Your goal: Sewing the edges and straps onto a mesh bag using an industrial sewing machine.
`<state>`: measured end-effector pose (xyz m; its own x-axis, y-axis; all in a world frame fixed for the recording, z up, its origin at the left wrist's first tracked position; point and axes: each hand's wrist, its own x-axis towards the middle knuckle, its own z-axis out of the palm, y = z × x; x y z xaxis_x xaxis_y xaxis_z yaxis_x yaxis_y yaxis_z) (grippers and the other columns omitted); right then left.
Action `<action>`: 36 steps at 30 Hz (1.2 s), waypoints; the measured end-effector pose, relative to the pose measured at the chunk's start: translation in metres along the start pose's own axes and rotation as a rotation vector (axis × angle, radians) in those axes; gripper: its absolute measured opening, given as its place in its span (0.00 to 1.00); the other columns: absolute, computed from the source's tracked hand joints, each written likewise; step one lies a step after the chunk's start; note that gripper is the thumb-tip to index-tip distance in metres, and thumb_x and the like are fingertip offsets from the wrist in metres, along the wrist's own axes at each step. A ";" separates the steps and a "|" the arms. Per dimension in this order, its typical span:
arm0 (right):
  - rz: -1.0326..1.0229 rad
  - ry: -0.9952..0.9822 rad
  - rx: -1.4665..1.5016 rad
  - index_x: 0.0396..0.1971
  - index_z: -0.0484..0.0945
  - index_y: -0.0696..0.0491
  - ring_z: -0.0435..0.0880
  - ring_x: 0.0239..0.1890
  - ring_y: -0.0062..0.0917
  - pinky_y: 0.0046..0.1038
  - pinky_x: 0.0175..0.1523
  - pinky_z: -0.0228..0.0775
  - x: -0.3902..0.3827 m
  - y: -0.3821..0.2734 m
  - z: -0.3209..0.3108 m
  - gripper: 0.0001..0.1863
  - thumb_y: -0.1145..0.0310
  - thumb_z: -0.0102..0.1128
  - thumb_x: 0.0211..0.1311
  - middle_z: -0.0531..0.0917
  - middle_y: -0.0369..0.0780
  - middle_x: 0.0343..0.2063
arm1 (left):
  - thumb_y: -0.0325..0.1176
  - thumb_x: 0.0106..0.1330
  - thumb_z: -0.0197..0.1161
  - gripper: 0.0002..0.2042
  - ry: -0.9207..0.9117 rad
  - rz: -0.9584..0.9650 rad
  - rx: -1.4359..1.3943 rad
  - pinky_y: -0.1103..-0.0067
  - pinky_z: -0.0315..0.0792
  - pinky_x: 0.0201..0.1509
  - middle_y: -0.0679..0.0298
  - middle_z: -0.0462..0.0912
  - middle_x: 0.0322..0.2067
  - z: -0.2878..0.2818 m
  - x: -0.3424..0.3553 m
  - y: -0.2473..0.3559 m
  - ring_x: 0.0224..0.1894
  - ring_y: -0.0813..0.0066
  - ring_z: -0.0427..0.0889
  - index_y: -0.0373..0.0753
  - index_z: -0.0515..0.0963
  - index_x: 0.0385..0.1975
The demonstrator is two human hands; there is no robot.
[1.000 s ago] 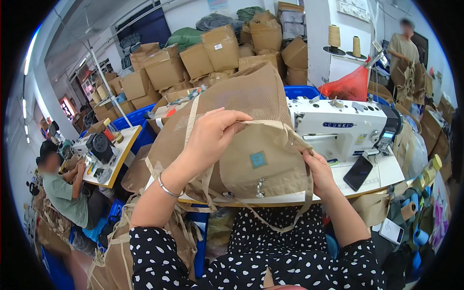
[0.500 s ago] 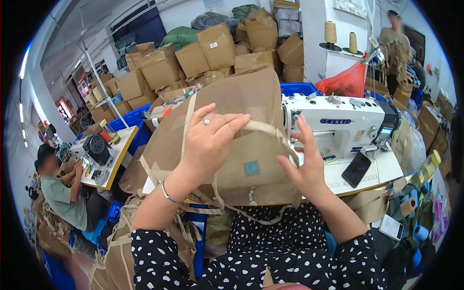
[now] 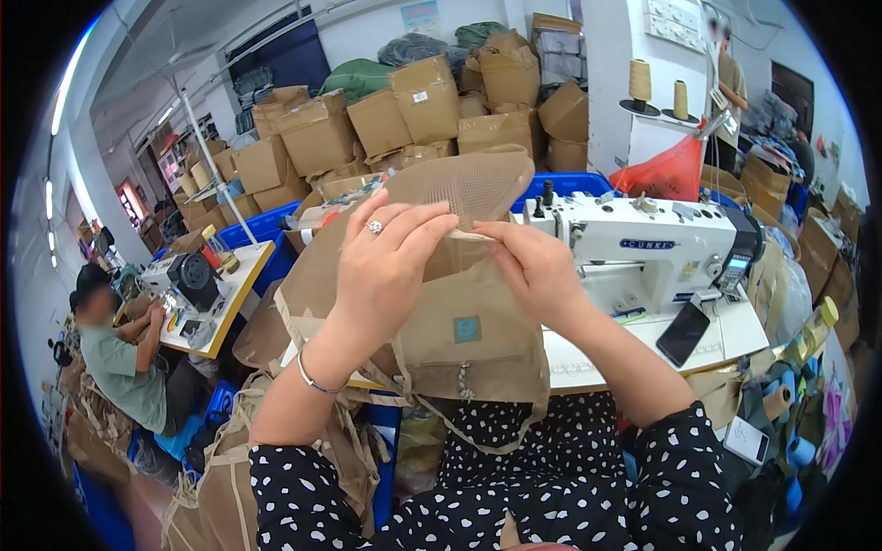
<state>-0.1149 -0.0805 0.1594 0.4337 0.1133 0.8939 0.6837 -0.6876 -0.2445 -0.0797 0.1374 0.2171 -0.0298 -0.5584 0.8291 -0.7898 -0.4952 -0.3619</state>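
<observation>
A tan mesh bag [image 3: 473, 354] hangs in front of me, with a small blue-marked square patch [image 3: 467, 329] on its front panel and loose straps dangling below. My left hand [image 3: 390, 253] pinches the bound upper edge of the panel, its thumb hidden behind the cloth. Close beside it, my right hand [image 3: 533, 266] grips the same edge between thumb and fingers. Mesh fabric stands up behind both hands. To the right of the bag is a white sewing machine [image 3: 643, 241], its needle area partly covered by my right hand and the bag.
A black phone [image 3: 684, 333] lies on the white sewing table [image 3: 588, 367]. More tan mesh pieces [image 3: 230, 487] are heaped at lower left. A co-worker [image 3: 129, 354] sits at another machine on the left; a person [image 3: 730, 92] stands far right. Cardboard boxes [image 3: 427, 96] are stacked behind.
My right hand has moved left from beside the machine and closed on the bag's edge near my left hand. The bag's raised mesh has dropped lower. The standing person has turned and shifted.
</observation>
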 end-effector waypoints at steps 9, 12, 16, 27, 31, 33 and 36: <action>-0.076 -0.167 -0.074 0.41 0.82 0.54 0.86 0.36 0.39 0.38 0.40 0.78 0.009 0.001 -0.001 0.06 0.70 0.62 0.68 0.86 0.43 0.33 | 0.21 0.67 0.60 0.10 -0.203 -0.349 -0.577 0.68 0.76 0.53 0.59 0.85 0.38 0.012 -0.019 -0.029 0.42 0.59 0.82 0.39 0.80 0.46; -0.126 -0.071 -0.094 0.41 0.82 0.54 0.87 0.33 0.38 0.36 0.37 0.78 0.004 0.007 0.009 0.06 0.72 0.65 0.65 0.86 0.43 0.32 | 0.23 0.63 0.67 0.08 -0.130 -0.345 -0.651 0.71 0.75 0.48 0.61 0.84 0.36 0.023 -0.025 -0.028 0.40 0.60 0.82 0.38 0.82 0.41; -0.264 0.079 -0.201 0.43 0.82 0.56 0.88 0.34 0.35 0.32 0.36 0.81 -0.002 0.016 0.016 0.13 0.76 0.67 0.57 0.88 0.43 0.35 | 0.23 0.62 0.71 0.09 -0.076 -0.309 -0.603 0.73 0.76 0.52 0.64 0.87 0.38 0.040 -0.032 -0.027 0.41 0.67 0.85 0.39 0.84 0.40; -0.365 0.164 -0.257 0.46 0.83 0.60 0.90 0.35 0.32 0.29 0.35 0.82 -0.015 0.043 0.027 0.19 0.80 0.67 0.51 0.89 0.44 0.39 | 0.24 0.58 0.72 0.10 0.020 -0.131 -0.467 0.65 0.70 0.60 0.71 0.87 0.39 0.066 -0.046 -0.027 0.42 0.69 0.84 0.46 0.85 0.39; -0.359 0.223 -0.195 0.47 0.83 0.59 0.90 0.36 0.34 0.31 0.37 0.84 -0.019 0.050 0.032 0.17 0.77 0.67 0.55 0.89 0.44 0.38 | 0.25 0.62 0.69 0.11 -0.077 -0.203 -0.455 0.62 0.71 0.61 0.66 0.88 0.42 0.076 -0.038 -0.027 0.46 0.65 0.85 0.46 0.86 0.43; -0.187 0.104 -0.029 0.56 0.79 0.60 0.89 0.47 0.39 0.34 0.50 0.83 -0.027 0.049 0.039 0.20 0.72 0.65 0.64 0.86 0.48 0.48 | 0.25 0.63 0.68 0.11 -0.067 -0.145 -0.476 0.61 0.71 0.62 0.64 0.88 0.43 0.084 -0.030 -0.038 0.47 0.64 0.86 0.45 0.86 0.44; 0.102 -0.047 0.224 0.67 0.68 0.60 0.78 0.64 0.45 0.38 0.66 0.72 -0.052 0.049 0.053 0.29 0.68 0.62 0.70 0.76 0.53 0.64 | 0.27 0.68 0.64 0.08 -0.277 -0.330 -0.505 0.64 0.75 0.59 0.62 0.88 0.43 0.092 -0.018 -0.072 0.47 0.63 0.87 0.42 0.85 0.45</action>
<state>-0.0729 -0.0823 0.0814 0.5301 0.0882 0.8433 0.7460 -0.5213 -0.4144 0.0342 0.1219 0.1892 0.3685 -0.6144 0.6976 -0.9225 -0.3342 0.1930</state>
